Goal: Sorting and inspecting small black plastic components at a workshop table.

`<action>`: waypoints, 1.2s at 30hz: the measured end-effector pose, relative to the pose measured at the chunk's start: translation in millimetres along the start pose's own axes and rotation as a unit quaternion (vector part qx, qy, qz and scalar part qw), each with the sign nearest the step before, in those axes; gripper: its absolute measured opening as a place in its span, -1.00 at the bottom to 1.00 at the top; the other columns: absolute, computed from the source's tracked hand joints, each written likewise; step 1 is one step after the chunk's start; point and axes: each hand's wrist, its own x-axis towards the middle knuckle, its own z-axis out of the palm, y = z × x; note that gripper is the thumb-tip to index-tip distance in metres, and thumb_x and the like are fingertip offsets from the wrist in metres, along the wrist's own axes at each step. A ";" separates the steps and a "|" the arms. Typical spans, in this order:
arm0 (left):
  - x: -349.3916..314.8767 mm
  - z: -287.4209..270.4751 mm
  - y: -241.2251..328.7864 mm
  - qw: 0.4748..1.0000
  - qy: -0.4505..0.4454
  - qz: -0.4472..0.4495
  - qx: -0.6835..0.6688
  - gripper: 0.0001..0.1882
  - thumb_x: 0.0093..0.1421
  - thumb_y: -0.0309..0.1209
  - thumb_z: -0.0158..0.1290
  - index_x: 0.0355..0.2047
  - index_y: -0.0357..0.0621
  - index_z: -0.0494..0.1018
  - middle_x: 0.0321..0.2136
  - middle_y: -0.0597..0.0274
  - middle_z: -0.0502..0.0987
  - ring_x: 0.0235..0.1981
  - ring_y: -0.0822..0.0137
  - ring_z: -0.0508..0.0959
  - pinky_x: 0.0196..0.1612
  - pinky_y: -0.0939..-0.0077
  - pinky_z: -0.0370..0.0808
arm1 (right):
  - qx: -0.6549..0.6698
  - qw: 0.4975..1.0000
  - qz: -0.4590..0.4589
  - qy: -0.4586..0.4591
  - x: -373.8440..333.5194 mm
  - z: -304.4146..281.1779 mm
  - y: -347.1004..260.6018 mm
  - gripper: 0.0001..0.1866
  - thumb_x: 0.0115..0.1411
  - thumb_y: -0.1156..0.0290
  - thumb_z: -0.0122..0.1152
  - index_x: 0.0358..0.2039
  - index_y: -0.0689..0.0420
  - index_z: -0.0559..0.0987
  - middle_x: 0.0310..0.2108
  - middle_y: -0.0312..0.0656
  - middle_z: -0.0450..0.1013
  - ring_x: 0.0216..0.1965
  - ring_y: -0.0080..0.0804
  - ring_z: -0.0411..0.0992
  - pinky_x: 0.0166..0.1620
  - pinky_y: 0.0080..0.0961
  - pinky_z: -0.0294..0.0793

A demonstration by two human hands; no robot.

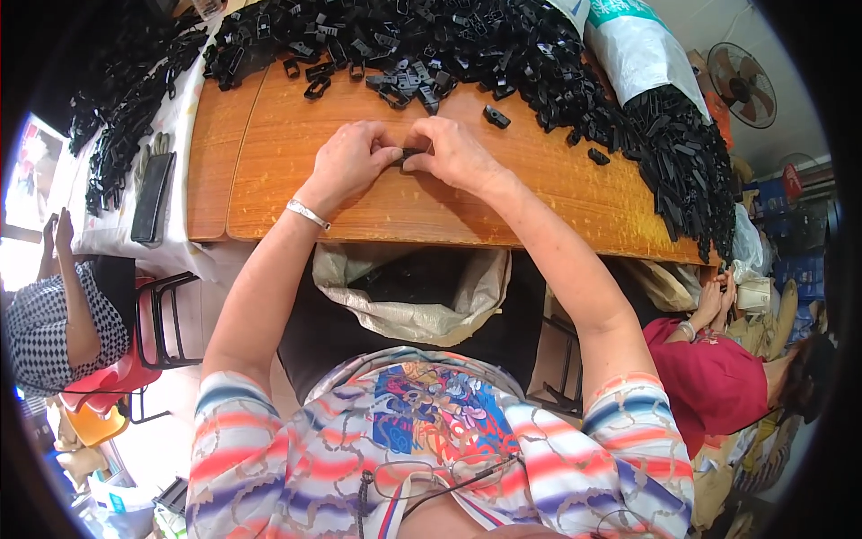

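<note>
My left hand (352, 160) and my right hand (449, 154) meet over the wooden table (296, 193). Between their fingertips is a small black plastic part (409, 155), mostly covered by the fingers. Both hands are closed in a pinch on it. Just beyond them spreads a large heap of black plastic parts (422, 45). One loose black part (496, 117) lies right of my right hand, and another (598, 157) lies farther right.
An open white sack (395, 319) with dark contents sits at my lap, below the table edge. A white sack (642, 54) spills long black pieces (678, 153) at the right. A black case (153, 198) lies at the left. People sit on both sides; a fan (741, 85) stands at the back right.
</note>
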 end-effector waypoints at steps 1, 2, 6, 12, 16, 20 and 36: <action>2.8 -0.4 0.9 1.000 -0.006 -0.003 0.008 -0.76 0.09 -0.24 0.20 -0.38 -0.17 0.59 -0.38 0.10 0.60 -0.27 0.11 0.58 -0.22 0.24 0.50 | -0.001 1.000 -0.001 0.004 -2.7 2.0 3.0 -0.72 -0.07 0.43 0.46 -0.36 0.24 0.57 -0.38 -0.01 0.50 -0.30 -0.03 0.48 -0.22 -0.23 0.46; 3.3 -1.4 1.4 1.000 -0.005 0.000 0.011 -0.76 0.09 -0.24 0.20 -0.38 -0.17 0.59 -0.38 0.10 0.60 -0.27 0.11 0.58 -0.22 0.24 0.50 | -0.037 0.998 -0.034 0.031 -8.6 8.3 6.2 -0.73 -0.06 0.43 0.45 -0.37 0.23 0.56 -0.39 0.00 0.49 -0.29 -0.02 0.47 -0.22 -0.23 0.46; 3.7 -5.4 -21.2 0.990 -0.125 0.067 0.007 -0.73 0.02 -0.25 0.24 -0.34 -0.19 0.59 -0.37 0.04 0.62 -0.37 0.11 0.61 -0.27 0.28 0.54 | -0.063 0.995 -0.071 0.011 -54.9 22.6 -11.2 -0.75 -0.02 0.42 0.40 -0.36 0.22 0.53 -0.37 0.00 0.47 -0.27 0.02 0.47 -0.20 -0.20 0.47; 34.6 -4.7 -7.7 0.961 0.157 0.169 0.153 -0.76 0.12 -0.42 0.18 -0.17 -0.05 0.57 -0.23 0.14 0.49 -0.14 0.12 0.47 -0.10 0.29 0.49 | -0.105 0.989 -0.096 -0.031 -136.4 48.5 -36.0 -0.66 -0.10 0.44 0.44 -0.29 0.14 0.53 -0.31 -0.09 0.41 -0.33 -0.04 0.49 -0.32 -0.24 0.53; 56.1 0.3 -21.1 0.944 0.158 0.199 0.210 -0.85 0.08 -0.48 0.19 -0.30 -0.11 0.54 -0.20 0.16 0.45 -0.09 0.10 0.42 -0.08 0.28 0.47 | -0.083 0.986 -0.141 0.009 -128.0 36.4 -29.3 -0.75 -0.02 0.37 0.41 -0.35 0.13 0.56 -0.41 -0.13 0.45 -0.39 -0.10 0.49 -0.35 -0.29 0.51; 43.0 -0.3 -11.5 0.945 0.151 0.229 0.177 -0.89 0.07 -0.50 0.19 -0.36 -0.14 0.52 -0.24 0.16 0.45 -0.12 0.11 0.44 -0.10 0.29 0.48 | -0.122 0.972 -0.060 0.191 -81.4 -18.8 6.5 -0.89 0.06 0.41 0.31 -0.40 0.12 0.59 -0.37 -0.11 0.47 -0.33 -0.09 0.49 -0.28 -0.25 0.50; -15.5 22.7 13.8 0.980 0.093 0.172 0.032 -0.59 0.00 -0.51 0.24 -0.11 -0.19 0.45 -0.25 0.07 0.50 -0.15 0.02 0.47 -0.09 0.24 0.46 | -0.154 0.972 0.112 0.136 -30.6 -31.4 36.1 -0.49 0.06 0.18 0.39 -0.08 0.24 0.50 -0.30 0.05 0.58 -0.23 -0.03 0.56 -0.15 -0.20 0.53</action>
